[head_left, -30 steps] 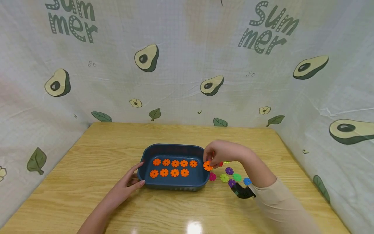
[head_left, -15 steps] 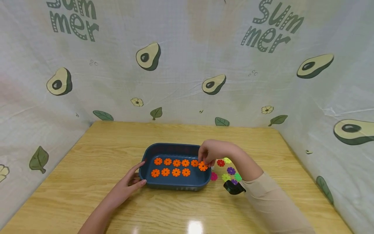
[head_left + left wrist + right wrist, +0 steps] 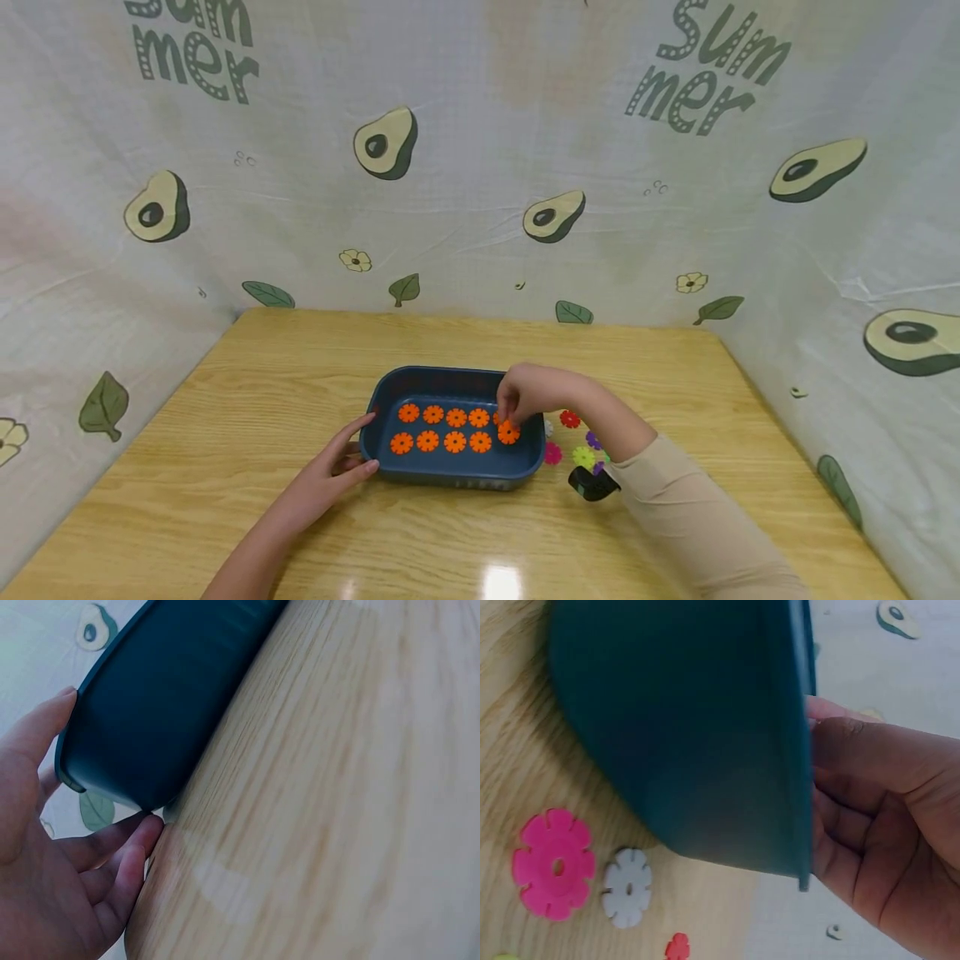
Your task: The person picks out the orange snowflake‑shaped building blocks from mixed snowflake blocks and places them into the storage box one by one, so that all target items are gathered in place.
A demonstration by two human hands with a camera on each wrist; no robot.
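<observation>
A dark blue rectangular tray (image 3: 450,478) sits on the table, with orange notched interlocking discs in two rows on its floor. My left hand (image 3: 330,467) holds the tray's left end, one fingertip at the rim and the thumb by the near corner. In the left wrist view, other fingers (image 3: 124,881) are bent by the tray's lower edge. Inside the tray's right end, my right hand (image 3: 534,392) pinches an orange interlocking disc (image 3: 508,432) low over the floor, at the end of the near row. In the right wrist view, the tray wall hides those fingertips.
Loose discs lie right of the tray: a pink one (image 3: 553,864), a white one (image 3: 628,888), a red one (image 3: 570,418), a yellow-green one (image 3: 583,456) and purple ones. A black wrist camera (image 3: 591,484) overhangs some. A printed curtain (image 3: 465,167) surrounds the table.
My right hand has carried the orange disc left from over the tray's right rim, then lower into the tray, to the near row's end. My left hand stays at the tray.
</observation>
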